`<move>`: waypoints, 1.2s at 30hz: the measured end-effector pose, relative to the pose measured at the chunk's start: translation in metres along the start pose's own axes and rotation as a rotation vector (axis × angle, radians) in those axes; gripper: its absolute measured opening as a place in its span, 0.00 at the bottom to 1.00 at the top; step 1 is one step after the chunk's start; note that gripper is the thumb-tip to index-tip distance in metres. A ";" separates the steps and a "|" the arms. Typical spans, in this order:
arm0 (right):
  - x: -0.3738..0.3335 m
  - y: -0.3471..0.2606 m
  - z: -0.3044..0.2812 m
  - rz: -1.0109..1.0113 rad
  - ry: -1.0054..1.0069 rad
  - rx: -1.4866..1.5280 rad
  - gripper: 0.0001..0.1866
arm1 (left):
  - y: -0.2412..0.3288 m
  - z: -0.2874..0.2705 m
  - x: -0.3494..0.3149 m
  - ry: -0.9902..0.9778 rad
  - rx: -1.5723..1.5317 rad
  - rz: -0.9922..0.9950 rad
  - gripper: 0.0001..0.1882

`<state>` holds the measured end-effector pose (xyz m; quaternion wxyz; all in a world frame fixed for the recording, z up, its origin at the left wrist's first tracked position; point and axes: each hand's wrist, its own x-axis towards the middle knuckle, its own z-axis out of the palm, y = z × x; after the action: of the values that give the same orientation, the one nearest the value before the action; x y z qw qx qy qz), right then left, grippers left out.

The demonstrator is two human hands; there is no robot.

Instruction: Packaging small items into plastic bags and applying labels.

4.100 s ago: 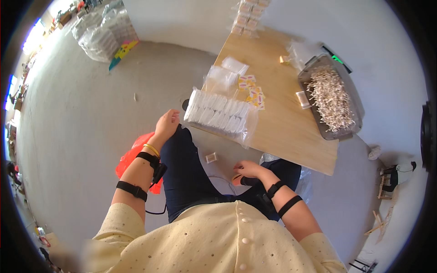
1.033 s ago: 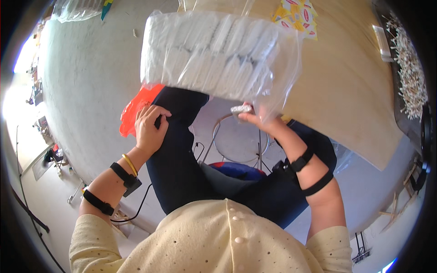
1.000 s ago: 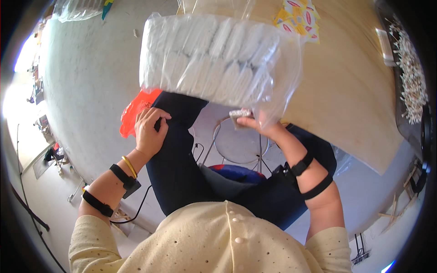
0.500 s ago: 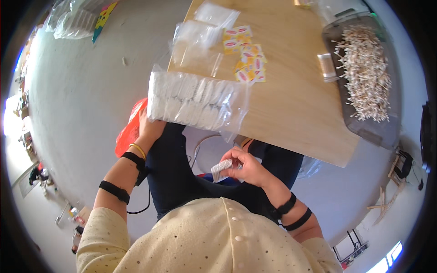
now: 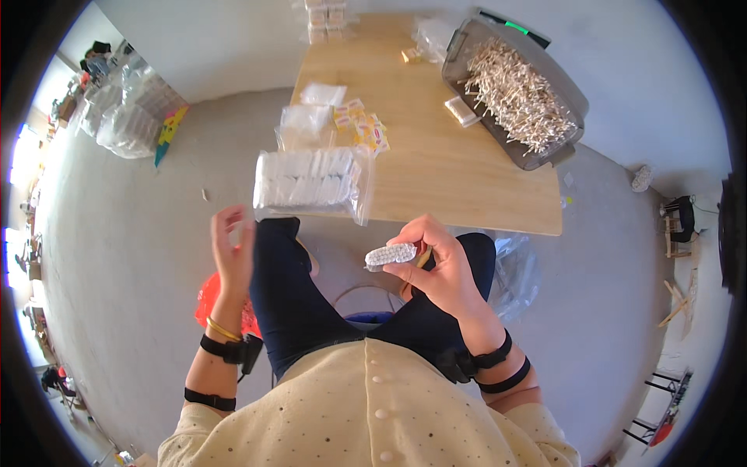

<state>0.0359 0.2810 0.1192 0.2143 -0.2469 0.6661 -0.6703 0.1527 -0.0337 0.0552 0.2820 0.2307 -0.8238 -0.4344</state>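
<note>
My right hand (image 5: pixel 436 257) pinches a small bundle of cotton swabs (image 5: pixel 391 256) between thumb and fingers above my lap, its white tips facing up. To the left, my left hand (image 5: pixel 233 247) is raised beside my knee, fingers loosely apart and slightly blurred, with nothing seen in it. A red plastic bag (image 5: pixel 208 300) lies low behind my left wrist. In front, at the table's near edge, rests a clear bag (image 5: pixel 307 179) packed with rows of white bundles.
The wooden table (image 5: pixel 443 187) carries yellow-and-white cards (image 5: pixel 362 124) and clear empty bags (image 5: pixel 305 123). At its right stands a grey bin (image 5: pixel 580 136) of loose swabs, with a small swab pack (image 5: pixel 462 111) beside it. Crumpled clear plastic (image 5: pixel 513 276) hangs right of my knee.
My left hand has come up out of the red bag, which now sits lower. My right hand has lifted the swab bundle forward and turned it. The view has tilted up.
</note>
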 end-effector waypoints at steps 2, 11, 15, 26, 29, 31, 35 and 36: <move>-0.004 -0.021 0.005 -0.221 0.002 -0.183 0.13 | 0.093 -0.002 0.000 -0.333 -0.075 0.339 0.21; -0.050 -0.091 0.025 -0.438 0.050 -0.265 0.10 | 0.196 0.005 -0.057 -0.514 -0.104 0.410 0.13; -0.067 -0.107 0.025 -0.429 0.001 -0.249 0.09 | 0.200 -0.008 -0.066 -0.620 -0.162 0.379 0.10; -0.074 -0.112 0.029 -0.488 -0.031 -0.286 0.12 | 0.212 -0.013 -0.079 -0.597 -0.252 0.296 0.09; -0.076 -0.120 0.038 -0.538 0.001 -0.400 0.15 | 0.197 -0.008 -0.076 -0.453 -0.270 0.449 0.12; -0.075 -0.115 0.037 -0.549 0.002 -0.396 0.18 | 0.190 -0.006 -0.076 -0.481 -0.359 0.394 0.13; -0.070 -0.104 0.033 -0.669 0.021 -0.493 0.24 | 0.196 -0.011 -0.072 -0.559 -0.389 0.295 0.14; -0.068 -0.105 0.036 -0.671 0.011 -0.490 0.24 | 0.193 -0.010 -0.071 -0.550 -0.387 0.292 0.14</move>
<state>0.1160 0.2966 0.2211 -0.0849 -0.4904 0.6897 -0.5259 0.1856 0.1042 0.2045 0.1473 -0.0721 -0.7957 -0.5831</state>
